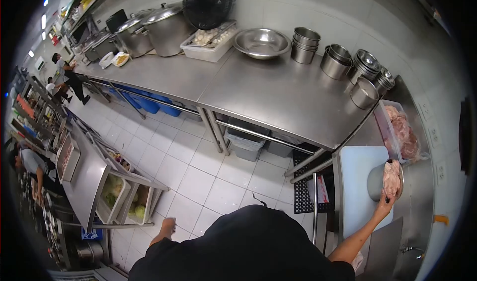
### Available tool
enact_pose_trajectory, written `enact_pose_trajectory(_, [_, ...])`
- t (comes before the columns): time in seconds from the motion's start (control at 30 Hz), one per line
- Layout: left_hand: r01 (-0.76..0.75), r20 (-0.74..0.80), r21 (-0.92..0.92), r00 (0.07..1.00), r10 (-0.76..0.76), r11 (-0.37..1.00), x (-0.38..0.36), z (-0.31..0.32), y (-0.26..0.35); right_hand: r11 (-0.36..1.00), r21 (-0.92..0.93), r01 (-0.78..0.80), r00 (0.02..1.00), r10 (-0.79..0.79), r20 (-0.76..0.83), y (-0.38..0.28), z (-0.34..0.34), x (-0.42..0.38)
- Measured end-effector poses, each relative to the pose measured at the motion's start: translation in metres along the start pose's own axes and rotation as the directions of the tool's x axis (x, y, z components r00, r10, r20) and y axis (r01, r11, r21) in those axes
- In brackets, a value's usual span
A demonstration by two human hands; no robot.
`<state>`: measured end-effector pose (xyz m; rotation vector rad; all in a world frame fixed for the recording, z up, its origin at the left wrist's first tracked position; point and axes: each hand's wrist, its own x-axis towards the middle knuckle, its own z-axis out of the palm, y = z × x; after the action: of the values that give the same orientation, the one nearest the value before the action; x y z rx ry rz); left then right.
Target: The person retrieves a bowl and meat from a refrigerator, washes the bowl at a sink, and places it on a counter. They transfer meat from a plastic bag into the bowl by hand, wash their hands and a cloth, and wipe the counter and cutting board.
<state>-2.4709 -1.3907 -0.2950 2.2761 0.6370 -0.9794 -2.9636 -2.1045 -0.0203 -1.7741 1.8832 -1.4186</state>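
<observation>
On the right, my right hand (387,201) is closed at the near rim of a round steel container (374,184), its fingers right beside the raw meat (391,177) heaped inside. This container stands upright on a pale blue-white cutting board (358,162). Just beyond it, a clear plastic tub (385,118) holds more raw meat (403,132). My left hand (169,226) hangs low over the tiled floor, away from the counter, its fingers loosely curled with nothing in them.
A steel table (278,99) carries a wide bowl (262,43), stacked steel containers (304,46), a white bin (208,49), large pots (168,30) and a black fan (208,5). At left stands a cart (87,174) with vegetable bins (112,196). People (67,74) work farther off.
</observation>
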Motion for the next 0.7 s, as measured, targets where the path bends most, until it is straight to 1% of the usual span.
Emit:
enact_pose_trajectory(0.03, [0.202, 0.084, -0.097, 0.977, -0.195, 0.974, -0.016, 0.002, 0.001, 1.0, 0.012, -0.002, 1.0, 0.002, 0.001, 0.0, 0.002, 0.0])
enact_pose_trajectory(0.07, [0.169, 0.158, -0.133, 0.976, -0.148, 0.977, -0.038, 0.009, 0.004, 1.0, 0.006, 0.001, 1.0, -0.001, -0.014, 0.003, 0.005, 0.0])
enact_pose_trajectory(0.1, [0.02, 0.249, -0.044, 0.969, -0.009, 0.999, -0.057, 0.017, 0.014, 1.0, 0.004, 0.002, 0.999, -0.002, -0.032, 0.008, 0.011, 0.001])
enact_pose_trajectory(0.13, [-0.083, 0.321, -0.019, 0.943, 0.085, 0.996, -0.066, 0.026, 0.026, 1.0, 0.001, -0.001, 0.999, 0.001, -0.05, 0.013, 0.015, 0.002])
enact_pose_trajectory(0.17, [-0.17, 0.39, -0.031, 0.905, 0.168, 0.985, -0.072, 0.038, 0.047, 1.0, 0.0, -0.024, 0.998, 0.024, -0.055, 0.005, 0.018, -0.002])
enact_pose_trajectory(0.2, [-0.235, 0.444, -0.088, 0.86, 0.25, 0.968, -0.077, 0.05, 0.07, 0.999, -0.001, -0.047, 0.997, 0.047, -0.06, -0.012, 0.02, -0.008])
enact_pose_trajectory(0.23, [-0.263, 0.476, -0.14, 0.828, 0.298, 0.955, -0.079, 0.061, 0.097, 0.998, -0.003, -0.067, 0.996, 0.067, -0.061, -0.021, 0.025, -0.007])
enact_pose_trajectory(0.27, [-0.26, 0.487, -0.16, 0.818, 0.305, 0.952, -0.08, 0.073, 0.127, 1.0, 0.024, 0.002, 0.998, 0.0, -0.07, -0.017, 0.034, -0.005])
enact_pose_trajectory(0.3, [-0.12, 0.442, 0.043, 0.892, 0.089, 0.992, -0.058, 0.094, 0.166, 0.996, 0.049, 0.07, 0.993, -0.065, -0.094, -0.009, 0.045, -0.003])
enact_pose_trajectory(0.33, [-0.171, 0.472, 0.031, 0.871, 0.136, 0.985, -0.055, 0.099, 0.201, 0.989, 0.068, 0.129, 0.984, -0.119, -0.131, -0.004, 0.049, 0.0])
enact_pose_trajectory(0.37, [-0.228, 0.416, 0.026, 0.888, 0.197, 0.973, -0.056, 0.103, 0.235, 0.992, 0.094, 0.089, 0.987, -0.075, -0.144, -0.028, 0.053, -0.002])
enact_pose_trajectory(0.43, [-0.325, 0.403, 0.016, 0.868, 0.291, 0.946, -0.056, 0.103, 0.305, 0.992, 0.082, 0.1, 0.989, -0.09, -0.12, -0.03, 0.069, 0.006])
enact_pose_trajectory(0.5, [-0.403, 0.387, -0.006, 0.843, 0.374, 0.915, -0.056, 0.101, 0.363, 0.985, 0.131, 0.11, 0.991, -0.098, -0.096, -0.046, 0.089, 0.012])
enact_pose_trajectory(0.53, [-0.441, 0.346, -0.039, 0.836, 0.426, 0.897, -0.053, 0.102, 0.384, 0.988, 0.132, 0.082, 0.994, -0.073, -0.076, -0.057, 0.098, 0.014])
enact_pose_trajectory(0.6, [-0.491, 0.312, -0.09, 0.812, 0.493, 0.866, -0.055, 0.103, 0.415, 0.989, 0.141, 0.036, 0.999, -0.033, -0.028, -0.082, 0.12, 0.018])
enact_pose_trajectory(0.7, [-0.494, 0.359, -0.105, 0.79, 0.497, 0.863, -0.055, 0.106, 0.428, 0.985, 0.17, -0.009, 0.999, 0.001, 0.046, -0.121, 0.155, 0.022])
